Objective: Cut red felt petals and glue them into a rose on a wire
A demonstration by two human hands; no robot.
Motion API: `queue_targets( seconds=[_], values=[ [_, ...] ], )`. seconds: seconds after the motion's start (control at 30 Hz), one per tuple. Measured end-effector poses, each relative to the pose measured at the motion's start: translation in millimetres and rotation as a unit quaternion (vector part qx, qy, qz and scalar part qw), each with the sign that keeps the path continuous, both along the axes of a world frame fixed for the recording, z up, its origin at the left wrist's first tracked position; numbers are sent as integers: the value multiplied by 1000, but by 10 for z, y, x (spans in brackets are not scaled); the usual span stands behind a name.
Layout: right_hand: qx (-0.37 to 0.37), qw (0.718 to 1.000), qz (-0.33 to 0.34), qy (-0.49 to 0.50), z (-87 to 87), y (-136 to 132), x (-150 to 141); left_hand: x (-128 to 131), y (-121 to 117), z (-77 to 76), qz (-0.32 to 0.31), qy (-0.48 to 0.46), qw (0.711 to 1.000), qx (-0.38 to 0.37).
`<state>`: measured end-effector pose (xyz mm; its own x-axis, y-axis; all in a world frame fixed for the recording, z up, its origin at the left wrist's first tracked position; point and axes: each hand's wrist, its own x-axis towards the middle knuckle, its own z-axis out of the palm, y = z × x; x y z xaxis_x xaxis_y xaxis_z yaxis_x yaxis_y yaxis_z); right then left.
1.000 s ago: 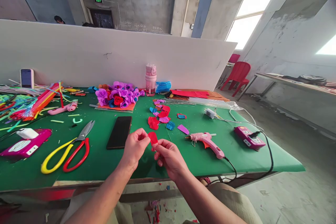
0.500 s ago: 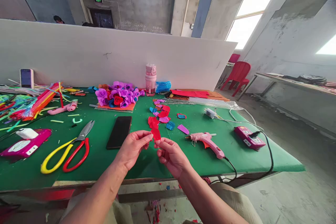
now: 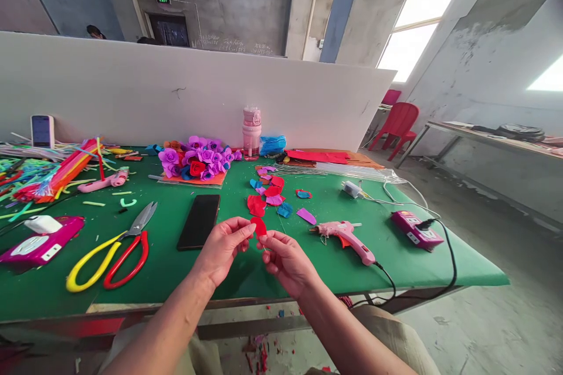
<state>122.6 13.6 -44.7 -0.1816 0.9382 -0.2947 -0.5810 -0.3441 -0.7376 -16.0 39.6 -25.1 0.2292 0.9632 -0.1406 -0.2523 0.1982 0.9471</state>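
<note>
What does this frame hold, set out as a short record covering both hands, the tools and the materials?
Left hand: pinching the left edge of a red piece
Right hand: gripping its lower edge
Tools: scissors lying to the left; corded pink glue gun lying to the right
Materials: loose cut pieces beyond the hands
Behind: clustered flowers, upright pink bottle
Surface: green tabletop

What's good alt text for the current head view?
A person's left hand and right hand pinch a small red piece above a green tabletop. Loose red, blue and purple pieces lie just beyond, artificial flowers farther back; scissors and a dark phone lie to the left, a pink glue gun to the right.
</note>
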Motion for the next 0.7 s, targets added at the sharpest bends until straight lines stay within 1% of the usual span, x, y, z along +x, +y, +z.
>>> queue_targets(
  seconds=[0.1,0.2,0.33,0.53,0.7],
  values=[
    [-6,1000,0,18,-7,13,31,-19,3,15,-24,7,1000,-3],
    [-7,1000,7,23,-8,21,39,-21,-1,-7,-32,20,999,-2],
    [-4,1000,13,23,19,13,25,-5,-6,-34,-14,24,1000,2],
    [33,999,12,-4,27,-23,22,14,-4,2,11,40,999,16],
    [48,997,-19,-59,22,-31,-1,42,-12,-15,32,59,997,36]
  ],
)
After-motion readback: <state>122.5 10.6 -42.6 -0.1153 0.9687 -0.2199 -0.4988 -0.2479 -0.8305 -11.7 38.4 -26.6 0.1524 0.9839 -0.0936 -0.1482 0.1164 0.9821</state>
